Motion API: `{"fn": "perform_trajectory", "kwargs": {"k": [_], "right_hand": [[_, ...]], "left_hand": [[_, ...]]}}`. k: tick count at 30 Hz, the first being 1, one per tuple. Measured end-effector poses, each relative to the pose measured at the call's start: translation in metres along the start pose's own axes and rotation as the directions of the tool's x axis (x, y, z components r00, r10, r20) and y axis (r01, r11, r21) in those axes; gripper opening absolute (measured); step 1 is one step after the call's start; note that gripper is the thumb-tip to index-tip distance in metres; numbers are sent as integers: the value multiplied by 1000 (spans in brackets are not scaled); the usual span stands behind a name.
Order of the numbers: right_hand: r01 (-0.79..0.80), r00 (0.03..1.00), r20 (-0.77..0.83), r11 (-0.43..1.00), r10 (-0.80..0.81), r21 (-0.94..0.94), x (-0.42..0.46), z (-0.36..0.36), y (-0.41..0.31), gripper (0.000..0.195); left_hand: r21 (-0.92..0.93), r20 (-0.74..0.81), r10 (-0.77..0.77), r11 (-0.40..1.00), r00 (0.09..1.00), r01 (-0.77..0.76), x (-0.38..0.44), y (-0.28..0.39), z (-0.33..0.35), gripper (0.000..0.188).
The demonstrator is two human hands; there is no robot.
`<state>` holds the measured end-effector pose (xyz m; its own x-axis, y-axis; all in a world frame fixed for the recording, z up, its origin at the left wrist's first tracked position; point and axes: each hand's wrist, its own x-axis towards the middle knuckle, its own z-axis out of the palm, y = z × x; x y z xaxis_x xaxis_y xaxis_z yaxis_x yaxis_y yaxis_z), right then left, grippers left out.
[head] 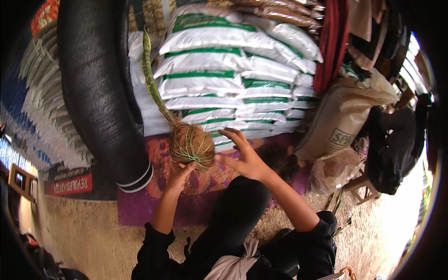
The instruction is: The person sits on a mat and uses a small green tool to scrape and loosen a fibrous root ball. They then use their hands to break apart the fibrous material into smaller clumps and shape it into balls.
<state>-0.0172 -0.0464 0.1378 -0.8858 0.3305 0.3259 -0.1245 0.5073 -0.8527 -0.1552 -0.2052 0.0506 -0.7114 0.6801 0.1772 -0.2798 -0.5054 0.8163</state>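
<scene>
A ball of brown coconut fibre (191, 141) is wound with thin green string and hangs in front of me above a purple patterned mat. One long snake plant leaf (152, 78) with yellow edges rises from its upper left side. My left hand (180, 176) grips the ball from below, with the thumb laid over the string near its bottom. On the other side, my right hand (246, 157) has its fingers spread and curved. Its thumb tip is at the ball's right edge; whether it touches, I cannot tell. No thing shows in the right hand.
Stacked white and green sacks (210, 82) stand beyond the mat (168, 210). A thick black roll of sheeting (96, 87) leans at left. To the right are a tan woven sack (336, 119), a clear plastic bag (334, 168), a small stool (362, 187) and cut leaves (338, 201).
</scene>
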Motion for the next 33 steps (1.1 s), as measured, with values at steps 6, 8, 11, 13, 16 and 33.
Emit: {"fn": "perform_trajectory", "kwargs": {"k": [6,8,11,13,16,33], "right_hand": [[33,980,199,977,10,-211,17,21,39,49],[127,962,268,955,-53,-267,26,37,50,47],[153,925,380,913,2,-377,24,50,71,46],[163,875,477,873,88,-460,16,53,87,47],[99,803,565,892,190,-441,8,37,89,41],[-30,765,541,858,349,-512,-9,24,96,39]], "left_hand": [[6,-349,-248,964,904,266,-25,-40,-97,68],[-145,-432,-412,910,802,389,-35,-70,-136,63],[-488,-368,-693,712,620,506,-47,-93,-159,58],[-569,-373,-774,627,512,533,-50,-111,-167,55],[-459,-416,-759,650,500,606,-53,-152,-194,55],[130,-814,-429,523,392,842,-69,-234,-213,98]]}}
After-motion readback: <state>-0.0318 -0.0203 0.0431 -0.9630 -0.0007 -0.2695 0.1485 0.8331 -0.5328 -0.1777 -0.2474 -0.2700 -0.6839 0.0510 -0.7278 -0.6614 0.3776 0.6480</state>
